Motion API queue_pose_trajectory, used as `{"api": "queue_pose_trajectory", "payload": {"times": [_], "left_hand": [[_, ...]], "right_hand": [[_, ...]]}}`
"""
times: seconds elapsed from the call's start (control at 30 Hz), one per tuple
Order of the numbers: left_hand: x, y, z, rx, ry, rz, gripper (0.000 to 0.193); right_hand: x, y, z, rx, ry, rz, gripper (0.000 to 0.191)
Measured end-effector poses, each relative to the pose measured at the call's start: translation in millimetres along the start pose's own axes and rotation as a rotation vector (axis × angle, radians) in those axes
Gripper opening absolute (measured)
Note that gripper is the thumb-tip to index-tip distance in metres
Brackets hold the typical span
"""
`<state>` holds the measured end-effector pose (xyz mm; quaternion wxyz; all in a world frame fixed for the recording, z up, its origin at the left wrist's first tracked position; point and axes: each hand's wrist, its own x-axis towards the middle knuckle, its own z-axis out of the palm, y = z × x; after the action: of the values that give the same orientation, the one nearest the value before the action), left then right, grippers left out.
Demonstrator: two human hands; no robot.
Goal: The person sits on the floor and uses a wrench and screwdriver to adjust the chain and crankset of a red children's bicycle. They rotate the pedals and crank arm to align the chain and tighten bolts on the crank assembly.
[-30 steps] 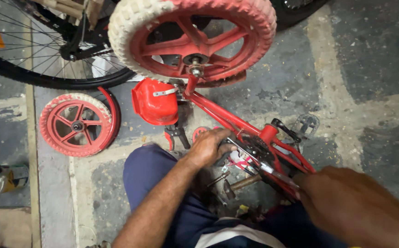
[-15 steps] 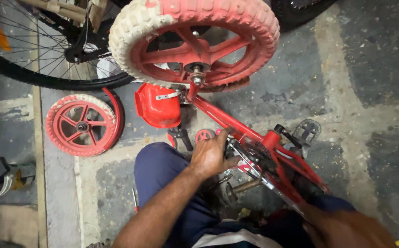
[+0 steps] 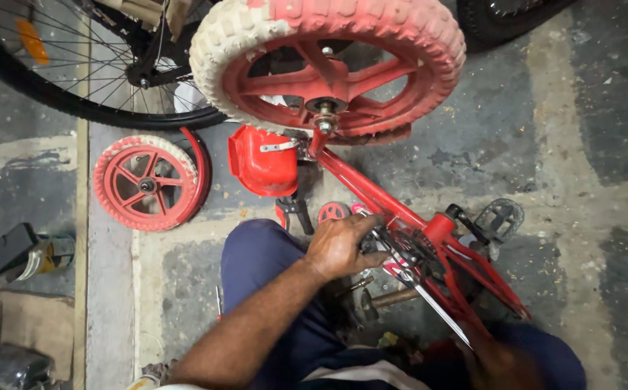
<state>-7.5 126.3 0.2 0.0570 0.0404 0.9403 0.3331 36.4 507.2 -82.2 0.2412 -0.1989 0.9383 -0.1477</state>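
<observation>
Bike [image 3: 401, 217], small, red: lay upturned on grey floor [image 3: 588, 130], frame's long axis running from upper left to lower right, white-tyred wheel [image 3: 328, 65] at the top end. To its left: loose small wheel [image 3: 148, 182] flat on the floor; spoked black wheel [image 3: 75, 65] above it. Left hand [image 3: 343, 245]: forearm rising from lower left, fingers curled closed over the frame by the chain. Right hand [image 3: 498, 357]: low at the frame's bottom end, blurred, holding a thin metal rod [image 3: 429, 303]; grip cannot be told. Pedal [image 3: 498, 217] stood right of the frame. Open floor lay to the right.
</observation>
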Motion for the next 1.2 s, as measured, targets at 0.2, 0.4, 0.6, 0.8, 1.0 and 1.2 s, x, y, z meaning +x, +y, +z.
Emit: {"api": "queue_pose_trajectory", "payload": {"times": [0.2, 0.4, 0.6, 0.8, 1.0, 1.2], "left_hand": [[0, 1, 2, -0.026, 0.002, -0.007, 0.073], [1, 6, -1, 0.015, 0.038, 0.01, 0.069], [-2, 13, -3, 0.043, 0.058, 0.032, 0.072], [-2, 13, -1, 0.036, 0.058, 0.045, 0.073], [0, 12, -2, 0.055, 0.058, 0.052, 0.073], [0, 15, -5, 0.05, 0.072, 0.089, 0.071]], "right_hand": [[30, 9, 46, 0.079, 0.203, -0.243, 0.042], [59, -40, 73, 0.138, 0.211, -0.065, 0.034], [73, -58, 71, 0.178, 0.282, -0.083, 0.025], [69, -56, 61, 0.284, 0.247, -0.099, 0.032], [91, -70, 72, 0.268, 0.287, -0.134, 0.04], [125, -121, 86, 0.474, 0.39, -0.041, 0.035]]}}
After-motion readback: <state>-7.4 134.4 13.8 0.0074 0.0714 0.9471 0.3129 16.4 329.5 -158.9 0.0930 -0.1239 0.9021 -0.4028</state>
